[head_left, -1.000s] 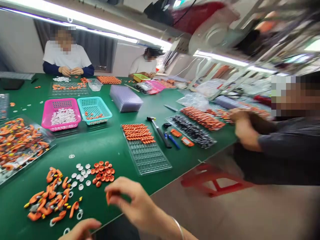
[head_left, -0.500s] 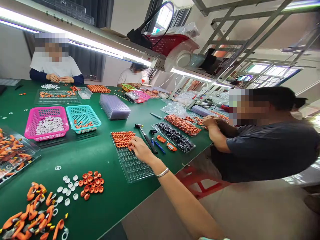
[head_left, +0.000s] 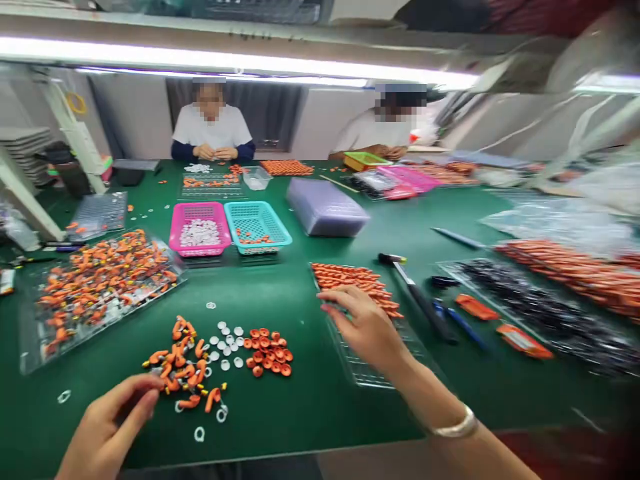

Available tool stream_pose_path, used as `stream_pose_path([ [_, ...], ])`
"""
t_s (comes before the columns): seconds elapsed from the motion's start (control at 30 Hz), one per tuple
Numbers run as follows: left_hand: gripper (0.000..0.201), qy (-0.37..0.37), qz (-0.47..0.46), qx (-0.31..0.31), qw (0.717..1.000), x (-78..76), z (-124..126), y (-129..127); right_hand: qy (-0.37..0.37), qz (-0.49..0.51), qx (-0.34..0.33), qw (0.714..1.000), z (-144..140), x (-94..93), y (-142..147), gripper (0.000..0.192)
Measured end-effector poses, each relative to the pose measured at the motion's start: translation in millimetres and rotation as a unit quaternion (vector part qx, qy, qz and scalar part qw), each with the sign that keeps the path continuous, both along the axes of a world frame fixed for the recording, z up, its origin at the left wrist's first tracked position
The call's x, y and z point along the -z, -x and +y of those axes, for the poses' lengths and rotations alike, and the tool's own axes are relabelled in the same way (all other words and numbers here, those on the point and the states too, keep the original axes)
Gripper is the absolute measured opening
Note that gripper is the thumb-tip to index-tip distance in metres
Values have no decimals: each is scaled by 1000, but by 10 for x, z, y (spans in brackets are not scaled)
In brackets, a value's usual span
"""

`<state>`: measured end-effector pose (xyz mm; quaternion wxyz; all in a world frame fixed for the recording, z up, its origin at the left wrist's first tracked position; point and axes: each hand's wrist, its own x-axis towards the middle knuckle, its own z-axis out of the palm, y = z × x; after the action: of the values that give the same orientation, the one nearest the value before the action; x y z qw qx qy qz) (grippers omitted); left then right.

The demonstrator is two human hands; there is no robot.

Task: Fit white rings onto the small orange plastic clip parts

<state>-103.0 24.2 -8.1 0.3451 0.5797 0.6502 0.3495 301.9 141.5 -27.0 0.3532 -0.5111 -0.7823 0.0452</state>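
Observation:
My left hand (head_left: 113, 420) is at the left edge of a loose pile of curved orange parts (head_left: 183, 360) with yellow and grey ends. Its thumb and forefinger are a little apart, with nothing clearly between them. Over a clear ribbed tray (head_left: 367, 373) hovers my right hand (head_left: 367, 327), wearing a bangle, fingers stretched and thumb apart. Rows of orange parts (head_left: 350, 277) fill the tray's far end; the hand hides some of them. Between the hands lie small white discs (head_left: 230, 343) and orange cup-shaped pieces (head_left: 269, 352).
A heaped tray (head_left: 30, 353) of orange parts is at left. Pink basket (head_left: 175, 230), turquoise basket (head_left: 283, 233) and stacked clear trays (head_left: 327, 207) stand beyond. A hammer (head_left: 423, 303), blue pen (head_left: 467, 328) and tray of black parts (head_left: 525, 307) lie right. Two people sit opposite.
The view has swung left and levelled. My left hand has come into view beside the loose pile. My right hand stays over the tray, its fingers now apart from the orange rows.

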Motion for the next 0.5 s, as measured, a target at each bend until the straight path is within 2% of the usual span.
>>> stream_pose_path([
  [0.13, 25, -61, 180, 45, 981, -226, 263, -134, 31, -15, -200, 979, -74, -74, 912, 32],
  [0.27, 22, -89, 286, 104, 948, -216, 382, -187, 51, -60, -314, 946, 112, -114, 1737, 46],
  [0.37, 18, -88, 308, 131, 938, -140, 395, -183, 75, -88, -371, 921, 302, -131, 2101, 44],
  [0.5, 23, -83, 304, 162, 935, -59, 421, -168, 118, -106, -398, 903, 435, -121, 2241, 28],
])
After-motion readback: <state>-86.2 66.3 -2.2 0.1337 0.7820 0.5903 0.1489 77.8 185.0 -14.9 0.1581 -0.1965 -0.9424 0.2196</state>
